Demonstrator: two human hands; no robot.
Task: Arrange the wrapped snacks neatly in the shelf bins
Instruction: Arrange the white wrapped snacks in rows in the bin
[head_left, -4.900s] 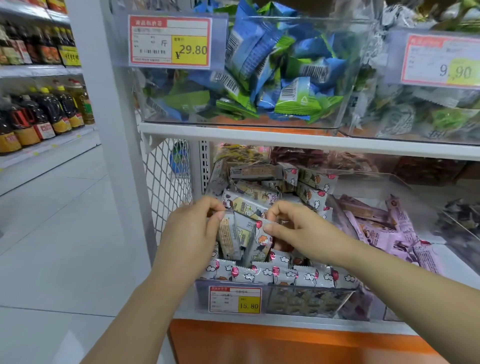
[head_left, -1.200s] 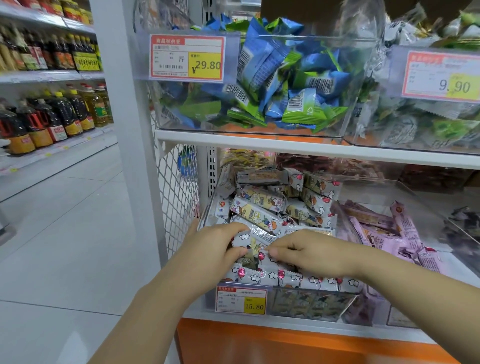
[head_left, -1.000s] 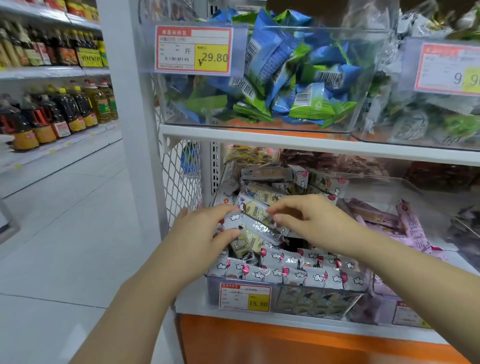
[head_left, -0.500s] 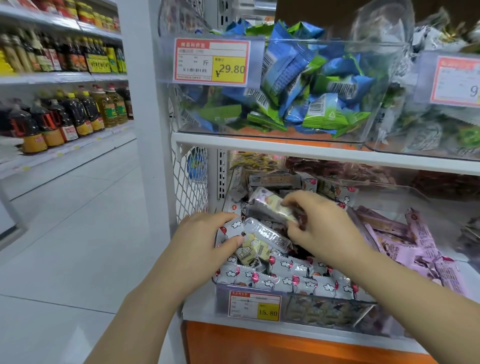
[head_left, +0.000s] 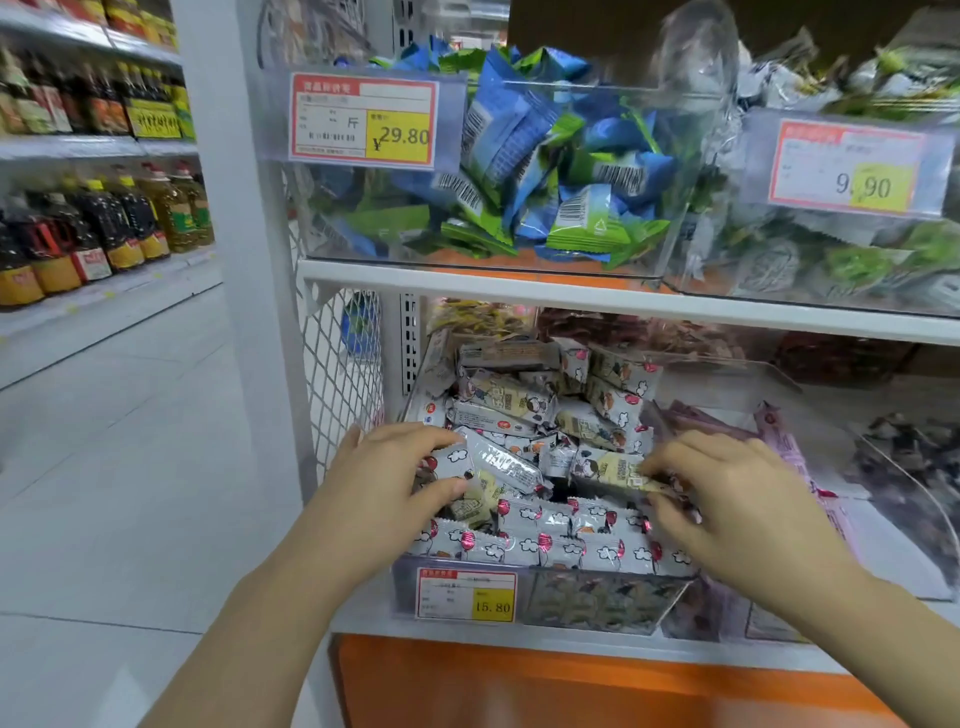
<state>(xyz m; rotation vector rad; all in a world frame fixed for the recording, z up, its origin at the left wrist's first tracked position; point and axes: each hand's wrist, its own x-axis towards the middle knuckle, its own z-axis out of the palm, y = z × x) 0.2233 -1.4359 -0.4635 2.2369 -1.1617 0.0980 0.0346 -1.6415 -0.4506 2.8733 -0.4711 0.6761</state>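
1. Silver wrapped snacks (head_left: 550, 545) with clouds and red balloons are lying in a clear bin (head_left: 405, 587) in the lower middle of the frame, on the lower shelf (head_left: 467, 642).
2. A neat row of them is standing along the front of the bin, and more are lying in a heap behind.
3. The left hand (head_left: 384, 483) is reaching in at the left side of the bin, and its grip is pinching a cloud packet (head_left: 453, 461) between thumb and fingers.
4. The right hand (head_left: 727, 499) is reaching in at the right side, and its grip is pinching a cream packet (head_left: 618, 470) by one end.
5. A price tag (head_left: 466, 595) is hanging on the bin's front.
6. In the upper middle of the frame, blue and green packets (head_left: 545, 156) are filling another bin.
7. Just right of the clear bin, purple packets (head_left: 789, 447) are lying.
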